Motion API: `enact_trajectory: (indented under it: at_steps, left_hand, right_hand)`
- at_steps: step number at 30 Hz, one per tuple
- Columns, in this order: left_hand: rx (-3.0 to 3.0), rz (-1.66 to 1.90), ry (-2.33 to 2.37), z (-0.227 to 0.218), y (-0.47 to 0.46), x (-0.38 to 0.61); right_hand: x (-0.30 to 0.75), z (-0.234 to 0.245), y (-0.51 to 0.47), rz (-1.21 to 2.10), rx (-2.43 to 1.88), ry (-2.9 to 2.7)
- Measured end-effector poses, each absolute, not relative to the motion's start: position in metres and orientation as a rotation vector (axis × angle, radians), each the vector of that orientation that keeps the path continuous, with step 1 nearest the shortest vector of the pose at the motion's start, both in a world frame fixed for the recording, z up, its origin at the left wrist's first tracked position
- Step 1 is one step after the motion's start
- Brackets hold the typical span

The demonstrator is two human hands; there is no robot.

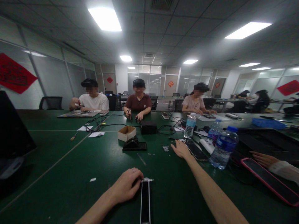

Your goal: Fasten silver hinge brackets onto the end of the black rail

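Note:
My left hand [128, 184] is curled at the far left corner of a long, narrow white-edged phone [145, 202], its thumb and fingers closed there. A thin pale rod [149, 179] lies across the phone's far end. Stretched forward on the right, my right hand [181, 149] is low over the table with its fingers extended and apart, and nothing shows in it. Just past its fingertips lies a thin black pen-like tool [172, 138]. A dark phone [196, 150] lies right beside that hand, and small silvery scraps [166, 148] are on its left.
Ahead stand a black stand-like holder [134, 145], a small cardboard box [126, 133] and a black box [148, 127]. Water bottles [224, 147] and a pink-edged phone [268, 179] are at right, beside another person's hand [265, 158]. Three people sit opposite; a monitor [14, 130] stands left.

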State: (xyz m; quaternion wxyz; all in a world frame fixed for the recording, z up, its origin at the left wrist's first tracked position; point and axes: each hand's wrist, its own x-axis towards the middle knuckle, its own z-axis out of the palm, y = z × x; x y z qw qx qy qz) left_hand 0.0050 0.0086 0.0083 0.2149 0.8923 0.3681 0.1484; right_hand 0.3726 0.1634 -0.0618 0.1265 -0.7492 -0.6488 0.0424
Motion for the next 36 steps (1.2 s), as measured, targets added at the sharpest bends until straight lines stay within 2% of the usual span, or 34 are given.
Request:
enact_trajectory:
  at_steps: [10, 36]
  left_hand:
    - [2.486, 0.428, 1.042, 0.012, 0.007, 0.007]
    - [2.55, 0.448, 1.056, 0.012, 0.003, 0.006]
  right_hand:
    - [0.361, -0.065, 0.171, 0.2, -2.219, -1.85]
    - [0.321, -0.042, 0.147, 0.423, -1.653, -2.221]
